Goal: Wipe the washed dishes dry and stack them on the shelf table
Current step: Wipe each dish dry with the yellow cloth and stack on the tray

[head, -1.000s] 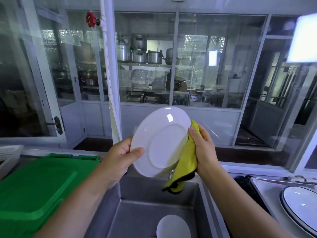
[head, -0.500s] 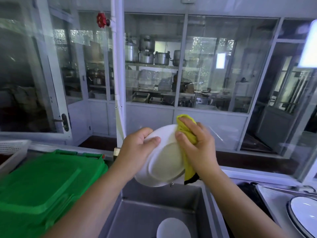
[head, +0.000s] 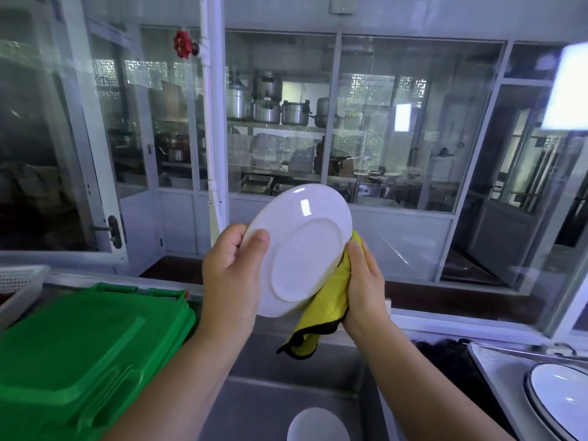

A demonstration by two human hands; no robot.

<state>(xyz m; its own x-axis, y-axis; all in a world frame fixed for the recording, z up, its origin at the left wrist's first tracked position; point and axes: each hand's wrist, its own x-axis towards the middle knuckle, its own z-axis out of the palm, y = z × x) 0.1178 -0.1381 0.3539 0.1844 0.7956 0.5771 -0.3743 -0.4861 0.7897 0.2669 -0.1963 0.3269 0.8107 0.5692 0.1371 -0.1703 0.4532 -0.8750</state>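
Two hands hold one white plate (head: 302, 249) up over the steel sink (head: 254, 393); the plate is tipped on its edge, with its bottom side facing the person. The left hand (head: 229, 275) pinches the plate's left rim; its thumb lies flat on the bottom side and its other fingers curl round behind the rim. The right hand (head: 364, 281) grips a yellow cloth (head: 324, 303) and presses it on the plate's right rim; its thumb sits on top of the cloth, and I cannot tell how its other fingers lie, for they are hidden. One corner of the cloth hangs down below the plate. Down in the sink lies another white dish (head: 318, 424), partly out of view. A big green plastic lid (head: 79, 351) sits left of the sink; a white basket (head: 19, 281) is at the far left. On the counter (head: 496, 370) to the right lies a blue-rimmed plate (head: 560, 399). Behind the window glass, metal pots (head: 267, 103) stand on a shelf; a red valve wheel (head: 182, 44) sticks out from a white pipe (head: 210, 122).
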